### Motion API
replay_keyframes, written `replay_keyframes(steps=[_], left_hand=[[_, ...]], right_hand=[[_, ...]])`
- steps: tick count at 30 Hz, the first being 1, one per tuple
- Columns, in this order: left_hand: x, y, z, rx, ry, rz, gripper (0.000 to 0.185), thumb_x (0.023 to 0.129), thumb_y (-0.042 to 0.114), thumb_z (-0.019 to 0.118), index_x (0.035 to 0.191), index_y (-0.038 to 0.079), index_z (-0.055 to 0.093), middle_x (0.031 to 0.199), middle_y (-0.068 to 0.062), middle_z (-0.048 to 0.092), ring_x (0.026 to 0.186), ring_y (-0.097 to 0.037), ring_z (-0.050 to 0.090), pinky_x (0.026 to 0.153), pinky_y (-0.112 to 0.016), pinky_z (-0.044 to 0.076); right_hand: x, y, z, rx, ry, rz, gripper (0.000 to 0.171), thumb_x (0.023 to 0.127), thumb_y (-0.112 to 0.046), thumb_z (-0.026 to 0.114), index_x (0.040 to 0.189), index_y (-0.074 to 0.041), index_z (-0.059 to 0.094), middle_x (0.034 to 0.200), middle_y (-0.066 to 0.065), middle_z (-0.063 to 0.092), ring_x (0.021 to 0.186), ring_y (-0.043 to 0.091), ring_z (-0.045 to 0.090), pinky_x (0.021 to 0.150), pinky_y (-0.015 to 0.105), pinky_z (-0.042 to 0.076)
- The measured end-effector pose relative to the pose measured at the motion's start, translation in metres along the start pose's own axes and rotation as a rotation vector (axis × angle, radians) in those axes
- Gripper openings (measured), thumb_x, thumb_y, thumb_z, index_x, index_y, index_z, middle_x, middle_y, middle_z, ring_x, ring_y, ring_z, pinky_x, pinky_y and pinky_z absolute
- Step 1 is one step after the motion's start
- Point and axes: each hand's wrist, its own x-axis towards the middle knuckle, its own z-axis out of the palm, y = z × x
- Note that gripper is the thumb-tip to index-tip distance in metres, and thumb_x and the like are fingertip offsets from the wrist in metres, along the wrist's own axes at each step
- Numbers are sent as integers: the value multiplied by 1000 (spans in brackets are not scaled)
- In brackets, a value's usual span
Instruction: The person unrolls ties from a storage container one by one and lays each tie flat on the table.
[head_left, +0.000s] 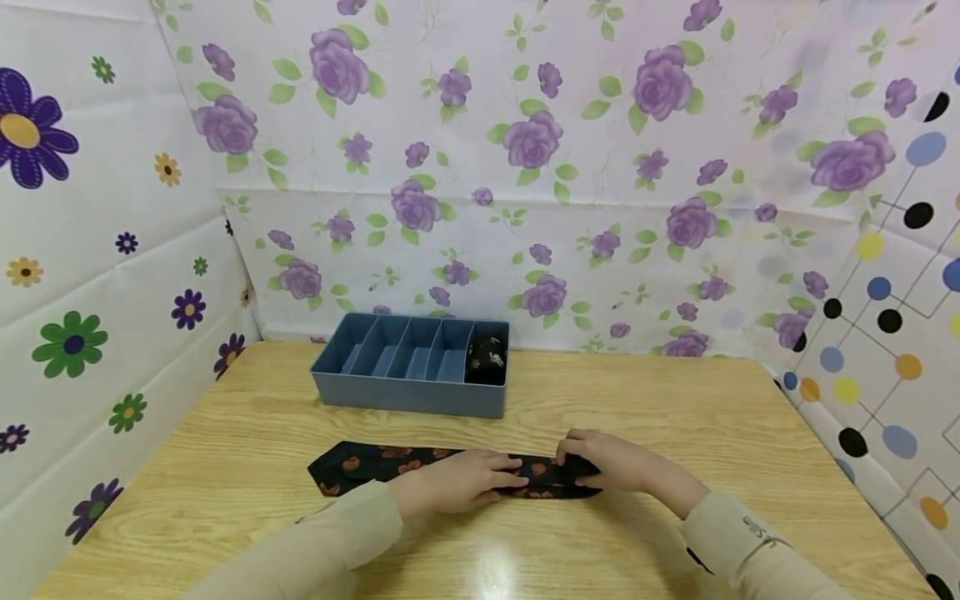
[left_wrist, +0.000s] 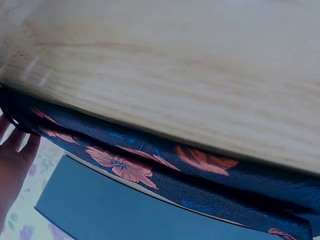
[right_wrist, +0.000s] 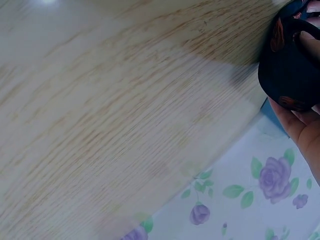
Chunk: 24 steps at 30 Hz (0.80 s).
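Floral tie (head_left: 542, 471) lies across the worktop (head_left: 247, 483), right end in a grip

On my remote feed the dark tie, scattered with orange-red flowers, stretches left to right on the near part of the worktop, its pointed tip at the left. The person's right hand (head_left: 606, 461) is grasping the other end: the fingers curl round it, and through the right wrist camera I see the cloth bent into a loop, a fingertip at its opening. The left hand (head_left: 461, 481) is released, its fingers stretched out and resting on top of the tie, between the tip and the right hand. From the left wrist camera I get the tie close up, with a lengthwise fold and some blue in its pattern.

Both arms wear pale sleeves (head_left: 352, 533); the right cuff carries dark lettering (head_left: 763, 533) that I cannot read.

Beyond the tie, and apart from it, a blue-grey box (head_left: 408, 400) stands near the back of the worktop. I count 5 compartments in a row, and the 1 at the far right holds a dark cloth bundle (head_left: 486, 358) with pale marks.

Behind the worktop I see a rose-patterned cloth (head_left: 480, 233). A flowered cloth (head_left: 90, 275) hangs at the left, a dotted cloth (head_left: 892, 358) at the right.
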Motion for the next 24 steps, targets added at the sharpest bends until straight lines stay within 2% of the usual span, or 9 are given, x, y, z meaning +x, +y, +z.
replay_keyframes(steps=[6,11,24], left_hand=[[-8,-3,1,-46,37,2,42,98,25,50,141,24,47,145,-4,45,132,-18,45,108,-30,39],[-12,-4,3,-71,25,-20,44,99,25,48,143,25,43,148,-2,41,135,-18,40,110,-31,36],[-25,-10,5,-101,12,-66,44,99,24,49,142,26,44,148,1,41,136,-17,39,110,-30,37]], right_hand=[[2,-2,0,8,0,-8,25,83,-13,73,103,-16,59,103,-1,57,98,19,60,84,36,53],[3,-4,-1,-5,7,-15,25,82,-13,73,102,-16,59,102,-2,57,96,19,61,83,35,53],[8,-4,4,-10,31,-23,29,83,-14,72,107,-14,57,104,0,57,97,19,61,82,35,53]])
